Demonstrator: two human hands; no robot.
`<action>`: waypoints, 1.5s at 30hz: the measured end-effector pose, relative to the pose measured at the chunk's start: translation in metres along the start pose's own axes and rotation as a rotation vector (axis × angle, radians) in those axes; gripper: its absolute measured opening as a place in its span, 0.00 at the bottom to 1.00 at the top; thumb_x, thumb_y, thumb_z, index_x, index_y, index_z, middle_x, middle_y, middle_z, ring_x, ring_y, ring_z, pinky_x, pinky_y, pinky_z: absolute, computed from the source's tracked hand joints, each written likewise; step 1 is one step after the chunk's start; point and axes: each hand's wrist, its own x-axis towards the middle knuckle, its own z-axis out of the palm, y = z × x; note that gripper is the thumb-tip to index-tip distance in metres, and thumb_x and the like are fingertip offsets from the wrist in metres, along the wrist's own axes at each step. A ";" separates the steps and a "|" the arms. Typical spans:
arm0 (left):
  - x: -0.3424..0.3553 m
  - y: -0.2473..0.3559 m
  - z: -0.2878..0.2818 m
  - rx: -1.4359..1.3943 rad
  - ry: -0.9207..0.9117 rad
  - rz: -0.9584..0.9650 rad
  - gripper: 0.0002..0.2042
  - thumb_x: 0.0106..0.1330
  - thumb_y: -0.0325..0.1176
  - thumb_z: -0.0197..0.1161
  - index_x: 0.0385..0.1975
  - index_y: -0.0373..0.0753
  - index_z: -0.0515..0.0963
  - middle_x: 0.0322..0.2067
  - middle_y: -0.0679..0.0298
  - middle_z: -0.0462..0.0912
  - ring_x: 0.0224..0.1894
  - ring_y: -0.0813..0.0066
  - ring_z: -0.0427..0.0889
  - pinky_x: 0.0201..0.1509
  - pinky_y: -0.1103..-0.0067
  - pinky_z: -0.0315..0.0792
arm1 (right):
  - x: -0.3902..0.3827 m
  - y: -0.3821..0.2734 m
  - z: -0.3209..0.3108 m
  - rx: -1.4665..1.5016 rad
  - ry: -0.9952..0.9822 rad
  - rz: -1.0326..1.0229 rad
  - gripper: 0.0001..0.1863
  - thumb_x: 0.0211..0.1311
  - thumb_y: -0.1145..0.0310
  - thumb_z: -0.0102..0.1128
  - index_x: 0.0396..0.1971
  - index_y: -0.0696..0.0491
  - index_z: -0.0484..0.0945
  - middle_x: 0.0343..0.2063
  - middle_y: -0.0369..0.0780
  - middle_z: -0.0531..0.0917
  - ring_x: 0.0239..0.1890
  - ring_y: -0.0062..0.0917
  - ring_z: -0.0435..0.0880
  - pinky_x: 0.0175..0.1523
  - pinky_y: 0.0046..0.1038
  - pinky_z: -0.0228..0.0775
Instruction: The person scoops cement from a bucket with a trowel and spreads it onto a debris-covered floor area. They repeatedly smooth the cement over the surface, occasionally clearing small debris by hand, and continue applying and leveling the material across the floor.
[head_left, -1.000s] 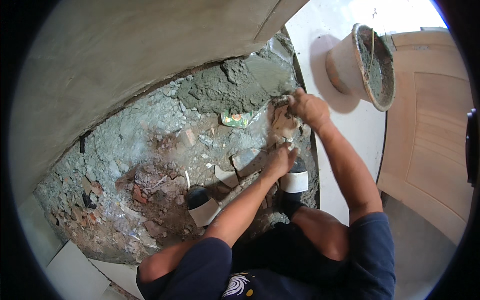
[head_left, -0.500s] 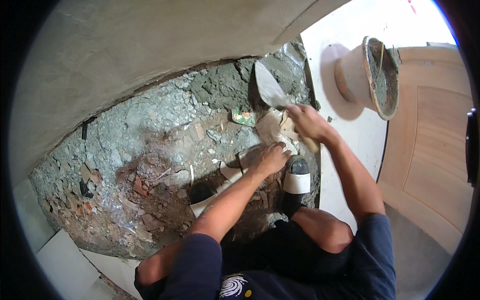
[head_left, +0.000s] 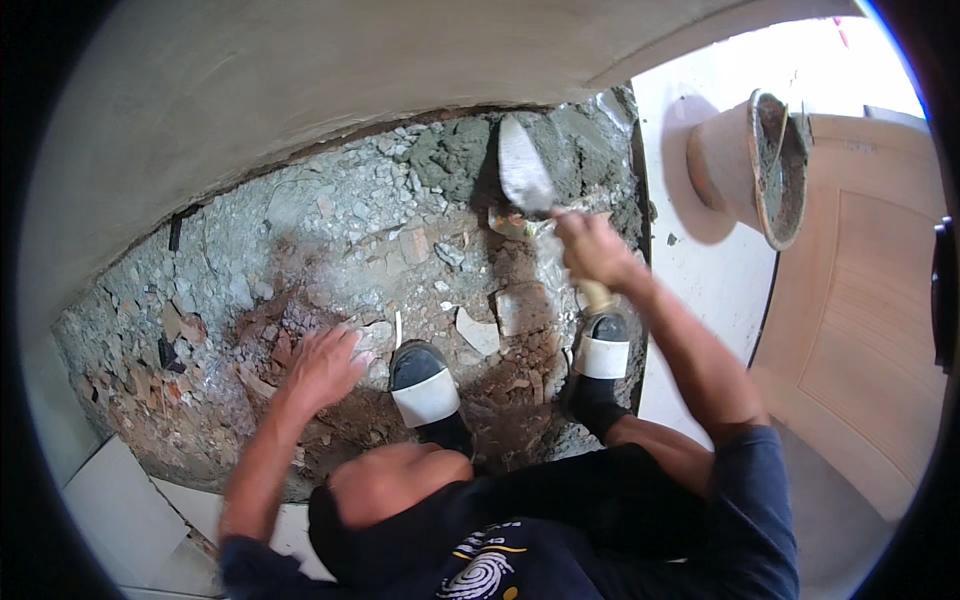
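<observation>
Right hand [head_left: 597, 248] is closed around a trowel [head_left: 524, 170], the fingers wrapped about the neck end of its grip, with the pale butt of the handle poking out below the fist toward the sandal [head_left: 602, 357] on the right foot. The trowel's blade points ahead of that hand and slightly to its left, over the wet mortar [head_left: 455, 160] along the foot of the wall [head_left: 300, 110]; whether blade and mortar touch, I cannot tell. Left hand [head_left: 325, 368] is well apart from it, palm down with part-bent fingers, low over the rubble [head_left: 290, 250] and just left of the other sandal [head_left: 424, 398]. Its underside is hidden, so I cannot tell whether it has hold of anything.

Between the hands lie loose stones and a curved white shard [head_left: 478, 333]. Just ahead of the right fist, close under the blade, is a crumpled wrapper [head_left: 510, 224]. Off to the right of that hand, a bucket [head_left: 725, 165] with grey mix inside leans on its side.

To use the trowel well, a steady wrist and a low, nearly flat blade should spread mortar more evenly than stabbing with the tip. The wrapper is best kept out of the mix, and the left fingers should mind sharp edges.
</observation>
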 end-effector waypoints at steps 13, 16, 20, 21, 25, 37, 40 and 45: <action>0.020 0.031 0.148 -0.799 0.295 0.015 0.19 0.66 0.41 0.57 0.51 0.35 0.74 0.47 0.48 0.80 0.48 0.50 0.80 0.53 0.66 0.72 | -0.005 -0.109 0.075 0.504 -0.001 0.224 0.28 0.71 0.52 0.38 0.42 0.65 0.73 0.33 0.55 0.82 0.39 0.42 0.84 0.47 0.40 0.74; 0.022 0.025 0.143 -0.875 0.308 -0.081 0.18 0.67 0.40 0.56 0.51 0.35 0.74 0.45 0.49 0.81 0.46 0.52 0.81 0.51 0.66 0.73 | 0.015 -0.129 0.104 0.273 -0.014 0.090 0.29 0.70 0.51 0.37 0.42 0.66 0.73 0.34 0.57 0.82 0.40 0.47 0.83 0.48 0.40 0.74; 0.025 0.020 0.131 -0.834 0.313 -0.099 0.18 0.67 0.40 0.56 0.50 0.35 0.75 0.43 0.49 0.82 0.45 0.53 0.82 0.50 0.66 0.73 | 0.020 -0.122 0.118 0.188 -0.031 -0.050 0.31 0.70 0.49 0.37 0.43 0.67 0.71 0.38 0.64 0.79 0.46 0.55 0.79 0.53 0.45 0.70; 0.027 0.018 0.127 -0.820 0.349 -0.093 0.18 0.67 0.40 0.56 0.50 0.35 0.75 0.43 0.49 0.82 0.44 0.53 0.82 0.50 0.66 0.73 | 0.019 -0.121 0.119 0.203 0.018 -0.002 0.31 0.70 0.49 0.37 0.42 0.67 0.71 0.37 0.64 0.79 0.46 0.56 0.79 0.54 0.46 0.69; 0.033 0.012 0.107 -0.811 0.417 -0.112 0.17 0.68 0.41 0.56 0.48 0.34 0.76 0.44 0.49 0.81 0.46 0.52 0.81 0.50 0.67 0.74 | 0.006 -0.129 0.110 0.044 -0.111 -0.092 0.31 0.69 0.46 0.38 0.43 0.65 0.72 0.34 0.62 0.80 0.44 0.56 0.78 0.53 0.46 0.69; 0.072 -0.036 0.046 -0.894 0.634 -0.363 0.15 0.70 0.37 0.54 0.50 0.35 0.75 0.45 0.53 0.81 0.48 0.63 0.80 0.51 0.73 0.72 | -0.008 -0.058 0.069 -0.395 -0.193 -0.316 0.28 0.70 0.47 0.38 0.39 0.60 0.73 0.25 0.55 0.80 0.32 0.46 0.82 0.41 0.42 0.74; 0.085 -0.041 0.043 -0.806 0.689 -0.268 0.15 0.69 0.37 0.55 0.50 0.35 0.75 0.43 0.53 0.82 0.45 0.64 0.80 0.50 0.74 0.71 | -0.026 -0.049 0.020 -0.574 -0.187 -0.376 0.26 0.66 0.46 0.47 0.33 0.59 0.74 0.21 0.52 0.81 0.27 0.46 0.83 0.35 0.43 0.75; 0.112 -0.007 0.006 -0.929 0.607 -0.078 0.16 0.71 0.38 0.55 0.50 0.32 0.75 0.44 0.57 0.81 0.43 0.71 0.80 0.49 0.76 0.71 | -0.130 0.055 -0.064 -0.476 0.158 -0.184 0.20 0.57 0.53 0.62 0.29 0.58 0.74 0.19 0.49 0.79 0.23 0.41 0.81 0.32 0.39 0.73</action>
